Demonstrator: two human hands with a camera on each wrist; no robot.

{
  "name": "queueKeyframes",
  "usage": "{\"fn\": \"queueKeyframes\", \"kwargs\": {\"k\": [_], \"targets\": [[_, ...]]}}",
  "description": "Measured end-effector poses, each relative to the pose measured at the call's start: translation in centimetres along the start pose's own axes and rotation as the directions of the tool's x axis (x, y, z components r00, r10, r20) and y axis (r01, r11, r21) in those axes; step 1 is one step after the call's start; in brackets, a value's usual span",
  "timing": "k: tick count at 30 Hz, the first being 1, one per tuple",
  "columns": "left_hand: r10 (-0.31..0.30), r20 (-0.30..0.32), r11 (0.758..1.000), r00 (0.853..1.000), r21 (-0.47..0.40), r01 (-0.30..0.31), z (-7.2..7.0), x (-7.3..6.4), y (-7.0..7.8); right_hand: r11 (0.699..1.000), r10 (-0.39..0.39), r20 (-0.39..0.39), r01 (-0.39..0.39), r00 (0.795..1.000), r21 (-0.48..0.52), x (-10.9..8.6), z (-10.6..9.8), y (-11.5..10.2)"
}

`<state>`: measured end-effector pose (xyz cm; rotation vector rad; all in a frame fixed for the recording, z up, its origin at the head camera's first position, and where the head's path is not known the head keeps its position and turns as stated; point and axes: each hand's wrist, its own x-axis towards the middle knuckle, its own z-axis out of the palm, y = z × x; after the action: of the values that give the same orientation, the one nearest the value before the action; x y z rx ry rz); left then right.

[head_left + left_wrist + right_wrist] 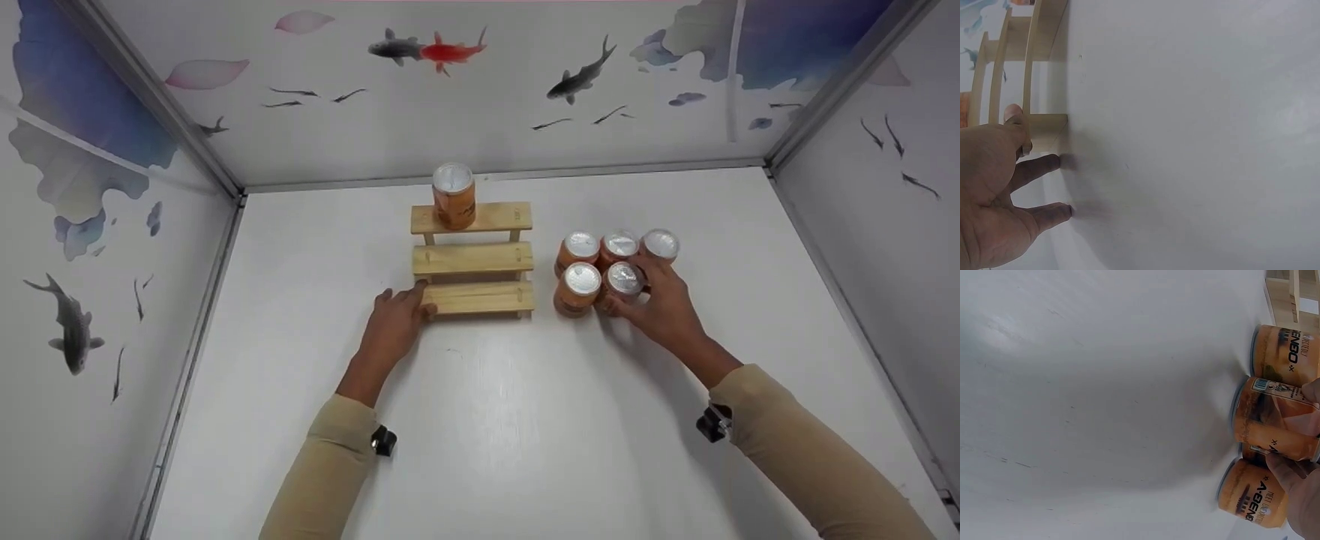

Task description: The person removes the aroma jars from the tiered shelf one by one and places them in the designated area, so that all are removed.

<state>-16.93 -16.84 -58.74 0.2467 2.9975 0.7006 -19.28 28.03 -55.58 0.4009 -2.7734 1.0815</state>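
Observation:
A three-tier wooden step rack (474, 259) stands on the white table, with one orange can (454, 199) upright on its top tier. My left hand (396, 321) is at the left end of the lowest tier. In the left wrist view, thumb and index finger pinch that board's end (1026, 84), while two other fingertips rest close over the tabletop. To the rack's right, my right hand (664, 300) grips the front right can (624, 281) of a cluster, thumb and fingers on opposite sides. The right wrist view shows this can (1275, 417) between its neighbours.
Beside the gripped can stands another can (578, 289). Behind them is a row of three: a left can (581, 247), a middle can (619, 246) and a right can (661, 245). Printed panels wall the table (480, 435) at the back and sides.

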Motion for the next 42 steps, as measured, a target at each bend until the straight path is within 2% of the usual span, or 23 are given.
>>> {"fn": "queueKeyframes", "kwargs": {"k": [11, 12, 17, 19, 21, 23, 24, 27, 28, 31, 34, 37, 42], "targets": [[0.019, -0.015, 1.0, 1.0, -0.019, -0.02, -0.1, -0.1, -0.1, 1.0, 0.013, 0.013, -0.012, 1.0, -0.024, 0.2, -0.1, 0.1], [0.027, -0.024, 0.999, 0.999, -0.023, -0.028, 0.1, 0.0, -0.3, 1.0, 0.014, 0.016, -0.014, 1.0, -0.026, 0.3, -0.1, 0.1], [0.066, -0.09, 0.998, 0.994, -0.017, -0.068, 2.6, 0.8, -2.8, 0.999, 0.018, 0.032, -0.017, 0.999, -0.028, 0.3, -0.3, -0.1], [0.056, -0.073, 0.998, 0.996, -0.023, -0.057, 2.4, 0.8, -2.7, 1.0, 0.017, 0.032, -0.016, 0.999, -0.027, 0.4, -0.4, -0.1], [0.026, -0.028, 0.999, 0.999, -0.038, -0.027, 1.2, 0.5, -1.7, 1.0, 0.012, 0.023, -0.011, 1.0, -0.03, 0.5, -0.5, -0.2], [0.014, -0.014, 0.999, 1.0, -0.036, -0.015, 1.2, 0.6, -1.6, 0.999, 0.005, 0.011, -0.005, 1.0, -0.04, 0.6, -0.6, -0.3], [0.007, -0.011, 0.998, 1.0, -0.063, -0.008, 1.1, 0.6, -1.5, 0.999, 0.003, 0.004, -0.003, 1.0, -0.048, 0.7, -0.7, -0.4], [0.001, -0.012, 0.997, 1.0, -0.071, -0.002, 1.7, 0.8, -2.1, 0.997, -0.006, -0.015, 0.005, 1.0, -0.075, 0.9, -0.9, -0.7], [0.014, -0.03, 0.998, 0.999, -0.068, -0.016, 2.5, 1.1, -2.8, 0.996, -0.008, -0.019, 0.006, 1.0, -0.085, 1.1, -1.0, -0.9], [-0.004, -0.004, 0.998, 1.0, -0.063, 0.004, 2.0, 1.0, -2.3, 0.994, -0.01, -0.031, 0.006, 0.999, -0.109, 1.6, -1.2, -1.6], [-0.001, -0.012, 0.999, 1.0, -0.052, 0.001, 1.7, 0.8, -2.1, 0.995, -0.011, -0.032, 0.007, 0.999, -0.104, 2.3, -1.4, -2.3], [-0.019, 0.004, 0.999, 1.0, -0.047, 0.02, 0.3, 0.1, -0.6, 0.994, -0.017, -0.032, 0.013, 0.999, -0.108, 3.2, -1.4, -3.3], [-0.046, 0.023, 0.999, 0.999, -0.027, 0.046, -0.2, 0.0, 0.2, 0.99, -0.027, -0.031, 0.023, 0.999, -0.139, 4.7, -1.0, -5.0]]}}
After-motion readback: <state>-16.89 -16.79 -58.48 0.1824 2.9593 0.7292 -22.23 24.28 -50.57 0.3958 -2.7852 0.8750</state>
